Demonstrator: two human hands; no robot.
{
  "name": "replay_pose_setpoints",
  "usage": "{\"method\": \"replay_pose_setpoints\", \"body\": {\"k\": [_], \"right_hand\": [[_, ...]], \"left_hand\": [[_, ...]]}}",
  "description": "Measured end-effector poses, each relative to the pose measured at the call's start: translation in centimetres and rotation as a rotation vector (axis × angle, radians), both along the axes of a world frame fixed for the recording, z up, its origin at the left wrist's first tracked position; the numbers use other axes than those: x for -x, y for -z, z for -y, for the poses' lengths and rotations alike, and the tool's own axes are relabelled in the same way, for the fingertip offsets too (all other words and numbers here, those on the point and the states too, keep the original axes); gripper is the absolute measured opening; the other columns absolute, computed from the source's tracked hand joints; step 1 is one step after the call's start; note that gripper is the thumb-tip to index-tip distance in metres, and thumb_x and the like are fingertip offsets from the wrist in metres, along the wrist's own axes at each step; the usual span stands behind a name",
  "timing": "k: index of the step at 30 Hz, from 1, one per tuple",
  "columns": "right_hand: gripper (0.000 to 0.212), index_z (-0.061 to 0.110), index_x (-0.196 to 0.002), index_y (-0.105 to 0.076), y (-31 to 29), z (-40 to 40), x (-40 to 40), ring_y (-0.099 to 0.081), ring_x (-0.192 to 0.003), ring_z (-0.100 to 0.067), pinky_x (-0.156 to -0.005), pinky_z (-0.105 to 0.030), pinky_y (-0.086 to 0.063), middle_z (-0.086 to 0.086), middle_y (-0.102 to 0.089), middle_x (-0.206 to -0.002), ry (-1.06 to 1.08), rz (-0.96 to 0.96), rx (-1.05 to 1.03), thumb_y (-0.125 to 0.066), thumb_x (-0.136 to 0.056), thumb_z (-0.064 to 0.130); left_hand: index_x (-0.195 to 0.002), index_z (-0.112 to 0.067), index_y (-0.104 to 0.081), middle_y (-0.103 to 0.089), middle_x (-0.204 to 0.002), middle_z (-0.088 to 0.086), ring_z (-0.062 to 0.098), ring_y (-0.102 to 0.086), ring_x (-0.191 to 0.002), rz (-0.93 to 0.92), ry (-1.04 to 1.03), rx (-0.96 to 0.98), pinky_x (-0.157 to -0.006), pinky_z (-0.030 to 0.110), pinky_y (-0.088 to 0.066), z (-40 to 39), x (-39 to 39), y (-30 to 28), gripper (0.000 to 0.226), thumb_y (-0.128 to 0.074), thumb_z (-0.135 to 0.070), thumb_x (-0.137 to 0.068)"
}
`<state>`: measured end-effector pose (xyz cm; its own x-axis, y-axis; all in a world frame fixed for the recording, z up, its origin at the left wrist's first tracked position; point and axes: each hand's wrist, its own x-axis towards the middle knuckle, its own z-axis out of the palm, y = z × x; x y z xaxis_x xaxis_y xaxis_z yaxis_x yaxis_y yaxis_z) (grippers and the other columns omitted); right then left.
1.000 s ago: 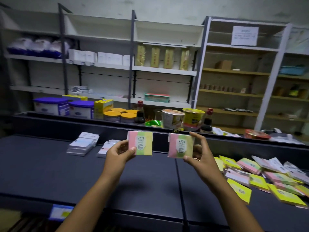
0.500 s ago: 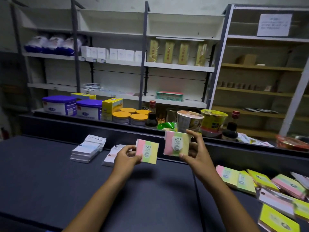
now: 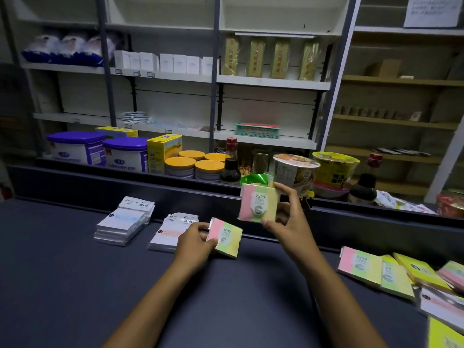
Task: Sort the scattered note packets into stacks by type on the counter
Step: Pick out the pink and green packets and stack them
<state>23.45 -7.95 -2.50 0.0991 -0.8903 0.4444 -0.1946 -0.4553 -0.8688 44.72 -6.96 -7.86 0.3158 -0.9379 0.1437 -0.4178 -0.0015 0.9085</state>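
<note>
A dark counter (image 3: 75,285) carries two stacks of white note packets: a taller one (image 3: 123,223) at the left and a lower one (image 3: 170,234) just beside it. At the right edge lies a scattered heap of pink-green-yellow and yellow packets (image 3: 401,277), overlapping one another.

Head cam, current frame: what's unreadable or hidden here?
- White stack: near right corner hidden behind the left hand.
- Lower packet: blurred; small print under 2209 illegible.
- Unsorted pile: cut off by the right edge, count unknown.
- Wall notice: cropped at top, text too small.
</note>
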Motion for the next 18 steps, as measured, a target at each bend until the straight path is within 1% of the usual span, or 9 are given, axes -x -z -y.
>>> {"method": "replay_pose_setpoints", "body": {"k": [3, 4, 6, 8, 10, 12, 13, 16, 18], "right_hand": [[0.079, 0.043, -0.133, -0.042, 0.9, 0.2, -0.5, -0.069, -0.098, -0.016, -0.082, -0.041, -0.061, -0.004, -0.063, -0.114, -0.003, -0.024, -0.006, -0.068, -0.081, -0.01], [0.079, 0.044, -0.133, -0.042, 1.1, 0.3, -0.6, -0.069, -0.098, -0.018, -0.083, -0.043, -0.061, -0.003, -0.063, -0.113, -0.004, -0.037, -0.011, -0.068, -0.081, -0.01], [0.079, 0.044, -0.133, -0.043, 1.5, 0.4, -0.6, -0.069, -0.097, -0.019, -0.083, -0.046, -0.06, -0.002, -0.063, -0.111, 0.0, -0.055, -0.023, -0.069, -0.081, -0.009], [0.078, 0.042, -0.134, -0.043, 1.8, 0.6, -0.7, -0.07, -0.095, -0.02, -0.083, -0.047, -0.06, -0.002, -0.061, -0.111, 0.012, -0.061, -0.038, -0.071, -0.081, -0.007], [0.077, 0.04, -0.135, -0.042, 2.1, 0.8, -0.8, -0.07, -0.092, -0.02, -0.083, -0.047, -0.06, -0.001, -0.06, -0.112, 0.023, -0.066, -0.046, -0.073, -0.081, -0.006], [0.077, 0.038, -0.137, -0.042, 2.4, 1.0, -0.9, -0.071, -0.091, -0.018, -0.082, -0.043, -0.061, -0.001, -0.059, -0.111, 0.025, -0.078, -0.047, -0.074, -0.081, -0.004], [0.077, 0.038, -0.138, -0.041, 2.5, 1.0, -1.0, -0.071, -0.09, -0.017, -0.081, -0.04, -0.062, 0.0, -0.059, -0.109, 0.023, -0.083, -0.047, -0.075, -0.081, -0.003], [0.079, 0.038, -0.14, -0.04, 2.9, 1.1, -1.1, -0.07, -0.084, -0.01, -0.074, -0.028, -0.06, -0.001, -0.059, -0.104, 0.014, -0.076, -0.051, -0.077, -0.082, 0.001], [0.079, 0.039, -0.141, -0.04, 3.2, 1.1, -1.3, -0.069, -0.08, -0.005, -0.07, -0.02, -0.056, -0.001, -0.058, -0.102, 0.011, -0.071, -0.058, -0.078, -0.082, 0.004]], "left_hand": [[-0.116, -0.013, -0.062, -0.069, -0.092, -0.004, 0.01, -0.064, -0.085, 0.123, 0.009, 0.001, -0.072, 0.019, -0.048, 0.0, 0.3, 0.3, 0.034, -0.068, -0.012, -0.083], [-0.118, -0.013, -0.062, -0.069, -0.096, -0.003, 0.012, -0.063, -0.089, 0.185, 0.01, 0.0, -0.074, 0.02, -0.047, 0.0, 0.4, 0.3, 0.034, -0.067, -0.014, -0.084], [-0.119, -0.012, -0.063, -0.068, -0.109, 0.002, 0.02, -0.062, -0.102, 0.31, 0.011, -0.003, -0.086, 0.028, -0.048, -0.1, 0.5, 0.4, 0.033, -0.065, -0.02, -0.087], [-0.116, -0.011, -0.065, -0.066, -0.112, 0.004, 0.024, -0.06, -0.105, 0.435, 0.01, -0.016, -0.09, 0.034, -0.048, -0.2, 0.6, 0.5, 0.031, -0.062, -0.026, -0.089], [-0.114, -0.01, -0.064, -0.062, -0.114, 0.007, 0.025, -0.057, -0.107, 0.528, 0.012, -0.022, -0.091, 0.035, -0.046, -0.3, 0.7, 0.7, 0.03, -0.058, -0.029, -0.092], [-0.113, -0.011, -0.064, -0.057, -0.115, 0.009, 0.027, -0.056, -0.108, 0.585, 0.003, -0.014, -0.09, 0.033, -0.043, -0.4, 0.7, 0.9, 0.029, -0.056, -0.031, -0.093], [-0.109, -0.011, -0.063, -0.055, -0.113, 0.01, 0.028, -0.055, -0.107, 0.61, -0.003, -0.011, -0.089, 0.032, -0.042, -0.4, 0.7, 1.0, 0.027, -0.056, -0.031, -0.094], [-0.098, -0.008, -0.061, -0.053, -0.11, 0.012, 0.029, -0.053, -0.103, 0.689, -0.01, -0.01, -0.085, 0.031, -0.04, -0.5, 0.7, 1.2, 0.026, -0.056, -0.033, -0.094], [-0.101, -0.01, -0.06, -0.053, -0.113, 0.01, 0.027, -0.052, -0.105, 0.707, -0.008, 0.019, -0.085, 0.031, -0.04, -0.5, 0.5, 1.1, 0.026, -0.056, -0.034, -0.093]]}}
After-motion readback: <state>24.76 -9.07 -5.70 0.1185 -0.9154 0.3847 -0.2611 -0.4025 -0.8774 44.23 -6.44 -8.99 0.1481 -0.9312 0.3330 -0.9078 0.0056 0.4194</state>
